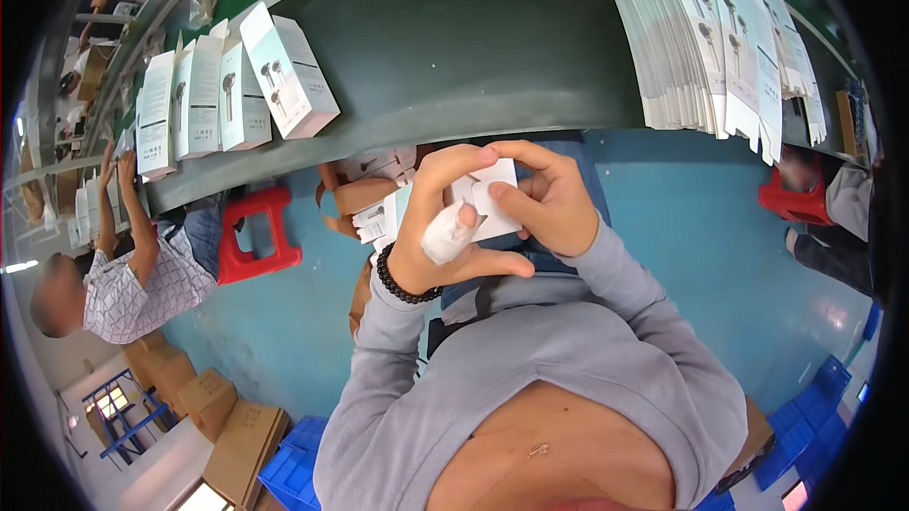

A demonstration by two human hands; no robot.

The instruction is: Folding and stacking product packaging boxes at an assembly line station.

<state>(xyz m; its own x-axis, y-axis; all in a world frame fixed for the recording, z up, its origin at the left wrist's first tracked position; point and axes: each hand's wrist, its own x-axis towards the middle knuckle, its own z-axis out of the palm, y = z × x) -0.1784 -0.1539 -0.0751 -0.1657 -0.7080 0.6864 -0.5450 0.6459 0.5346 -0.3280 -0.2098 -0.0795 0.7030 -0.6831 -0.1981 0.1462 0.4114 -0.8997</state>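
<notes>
Blue floor [663,217] below, dark green table [454,56] across the top of the frame: upright printed boxes [298,85] upper L, a stack of flat cartons [663,47] upper R. My white carton [497,220] is approx. mid-frame, btwn my palms, so neither hand is nearer; both touch it. Its long axis I can't tell, w/ my fingers covering much of it. R hand [559,208]: thumb pressed on the near face, index arched over to the top edge, clamped on it. L hand [431,213]: index curled to the top edge, bandaged finger bent by the L side, thumb sticking out below, apart from it; can't tell if it's gripping.
</notes>
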